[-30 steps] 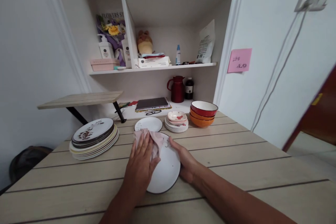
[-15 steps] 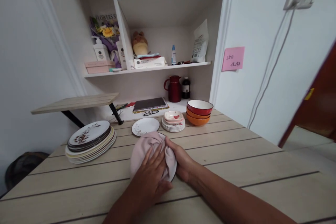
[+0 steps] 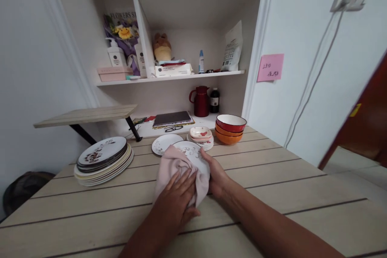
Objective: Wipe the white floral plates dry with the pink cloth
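A white plate (image 3: 195,154) with a small flower pattern is raised a little off the wooden table (image 3: 272,177), its far edge tilted up. My right hand (image 3: 217,177) grips its right rim. A pale pink cloth (image 3: 175,169) covers most of the plate's near half. My left hand (image 3: 177,201) lies on the cloth with fingers stretched out, pressing it against the plate.
A stack of large plates (image 3: 104,160) sits at the left. Behind are a small white plate (image 3: 160,144), a pile of small dishes (image 3: 201,137) and stacked red and orange bowls (image 3: 230,128). White shelves (image 3: 181,75) hold bottles, a red jug and boxes.
The plate has lifted and tilted up at its far edge, showing its patterned face. The cloth and my left hand have slid toward me over the plate.
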A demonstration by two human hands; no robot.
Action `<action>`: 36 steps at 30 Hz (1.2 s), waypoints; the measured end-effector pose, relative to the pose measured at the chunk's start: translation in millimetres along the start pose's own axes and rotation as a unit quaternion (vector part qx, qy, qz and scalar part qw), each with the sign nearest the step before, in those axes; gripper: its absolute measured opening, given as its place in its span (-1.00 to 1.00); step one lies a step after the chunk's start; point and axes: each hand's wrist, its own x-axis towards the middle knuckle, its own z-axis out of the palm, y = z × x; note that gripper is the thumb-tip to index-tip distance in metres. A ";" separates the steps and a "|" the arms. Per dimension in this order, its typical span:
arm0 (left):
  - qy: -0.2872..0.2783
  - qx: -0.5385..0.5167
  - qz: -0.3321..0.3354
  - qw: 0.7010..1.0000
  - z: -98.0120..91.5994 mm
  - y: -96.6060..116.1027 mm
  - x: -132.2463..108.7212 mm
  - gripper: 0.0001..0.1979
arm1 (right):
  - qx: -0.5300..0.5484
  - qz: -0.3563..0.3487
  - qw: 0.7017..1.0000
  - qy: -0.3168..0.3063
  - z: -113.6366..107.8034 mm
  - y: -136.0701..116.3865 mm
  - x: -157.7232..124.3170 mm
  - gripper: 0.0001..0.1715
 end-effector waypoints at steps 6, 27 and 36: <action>0.032 0.059 -0.059 0.996 2.6 -6.4 -1.2 -0.27 | 0.006 -0.024 1.000 -0.018 2.6 0.2 -1.7 -0.34; -0.024 -0.034 -0.001 0.999 -2.0 9.4 3.4 -0.24 | -0.005 0.026 1.000 -0.017 4.0 9.9 2.7 -0.41; 0.018 0.025 -0.031 0.999 2.0 2.8 2.0 -0.29 | 0.033 -0.074 0.997 -0.007 -1.8 -17.2 -1.7 -0.39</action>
